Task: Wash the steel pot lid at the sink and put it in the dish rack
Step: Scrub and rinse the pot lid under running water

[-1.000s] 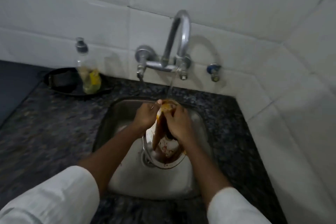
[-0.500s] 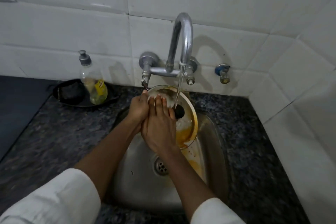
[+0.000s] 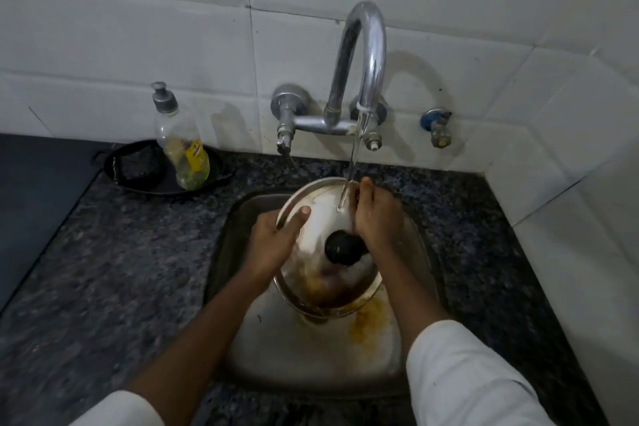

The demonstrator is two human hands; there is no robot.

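Both hands are on the steel pot lid (image 3: 320, 214), which we hold over the sink (image 3: 311, 360). Our left hand (image 3: 273, 245) grips its rim and our right hand (image 3: 378, 221) lies flat on it beneath the tap (image 3: 368, 45). We cannot read the soap bottle (image 3: 183, 149)'s yellow label.

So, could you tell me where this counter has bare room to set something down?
Free: dark speckled stone counter left of the steel sink, before the black pan; also the strip between sink and white tiled wall. Crowded: pan with clear soap bottle, and the basin, holding the round steel lid, left hand, right hand.
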